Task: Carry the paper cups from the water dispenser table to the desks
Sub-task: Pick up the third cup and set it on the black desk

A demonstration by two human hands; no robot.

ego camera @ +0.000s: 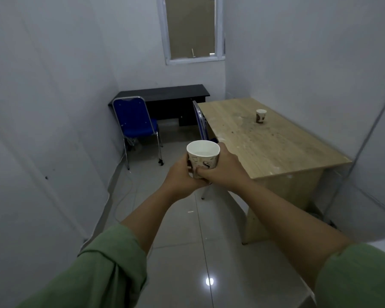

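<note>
A white paper cup [203, 155] with brown printed figures is held upright at the centre of the view, over the tiled floor. My left hand [182, 174] wraps its left side and base, and my right hand [220, 167] grips its right side. Whatever is inside the cup cannot be made out. A second paper cup [261, 116] of the same print stands upright on the light wooden desk [276, 147] to the right, toward its far half. A black desk [165, 94] stands against the back wall under the window.
A blue chair [133, 121] faces the black desk at the left. Another blue chair [201, 121] is tucked at the wooden desk's left side. A cable [120, 196] runs along the left wall. Glossy tiled floor [187, 241] stretches between me and the desks.
</note>
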